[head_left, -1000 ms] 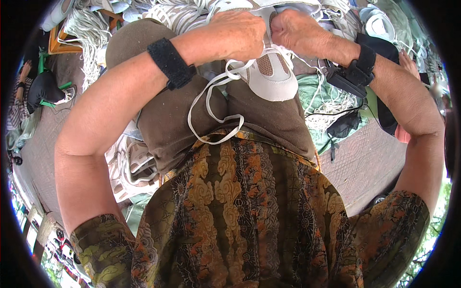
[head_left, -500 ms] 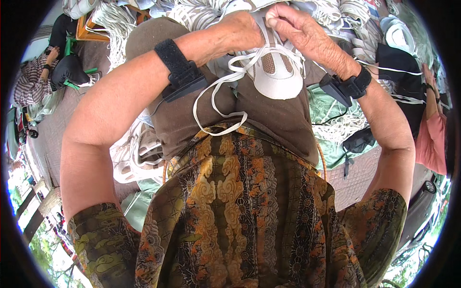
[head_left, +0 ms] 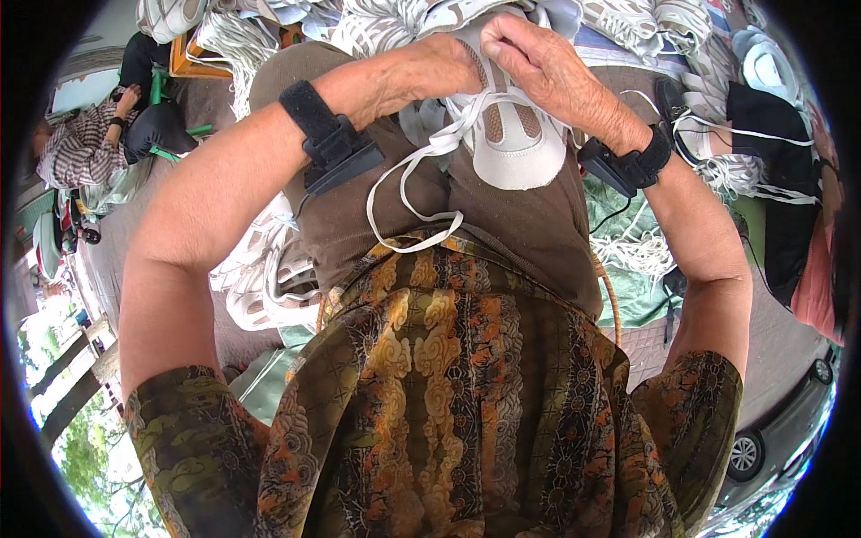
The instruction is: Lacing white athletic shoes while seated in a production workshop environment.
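Note:
A white and beige sneaker [head_left: 518,166] with brown mesh patches rests over my brown-trousered knees, its toe toward me. My left hand [head_left: 448,67] is curled at the left side of the sneaker's opening, its fingertips hidden. Across from it, my right hand [head_left: 531,61] is closed, thumb against bent forefinger, above the sneaker's right side; what it pinches is too small to tell. A flat white shoelace [head_left: 402,184] comes out of the sneaker's left side and loops loosely across my lap.
Several similar sneakers [head_left: 614,27] and bundles of white laces [head_left: 235,40] lie piled beyond my knees. More sneakers [head_left: 278,282] are at my left, with laces [head_left: 639,255] on green cloth at my right. People sit at both sides; a grey car [head_left: 780,448] stands far right.
My right hand has shifted slightly left and down, nearer the sneaker's middle. The left hand has come down a little. The lace loop hardly moved; the surroundings shifted with my head.

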A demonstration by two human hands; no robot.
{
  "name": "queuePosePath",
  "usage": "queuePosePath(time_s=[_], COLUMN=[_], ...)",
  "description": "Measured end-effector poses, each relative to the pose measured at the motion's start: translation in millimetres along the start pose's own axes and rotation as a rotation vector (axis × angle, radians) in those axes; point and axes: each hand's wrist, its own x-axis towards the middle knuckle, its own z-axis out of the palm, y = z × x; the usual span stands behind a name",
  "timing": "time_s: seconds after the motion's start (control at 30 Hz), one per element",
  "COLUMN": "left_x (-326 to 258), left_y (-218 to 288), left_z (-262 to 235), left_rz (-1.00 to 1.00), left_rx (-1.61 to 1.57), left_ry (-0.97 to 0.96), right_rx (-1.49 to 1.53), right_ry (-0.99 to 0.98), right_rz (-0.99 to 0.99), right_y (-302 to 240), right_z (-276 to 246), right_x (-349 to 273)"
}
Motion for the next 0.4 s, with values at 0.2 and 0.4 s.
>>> queuePosePath(time_s=[0.2, 0.4], left_x=[-0.8, -0.8], left_y=[7.2, 17.1], left_z=[3.7, 18.6], left_rz=[-0.036, -0.123], left_rx=[-0.259, -0.052], left_ry=[0.051, 0.239], right_rx=[0.004, 0.003], right_ry=[0.043, 0.074], right_rz=[-0.088, -0.025], right_y=[4.0, 0.9], right_z=[4.9, 4.3], right_x=[0.0, -1.4])
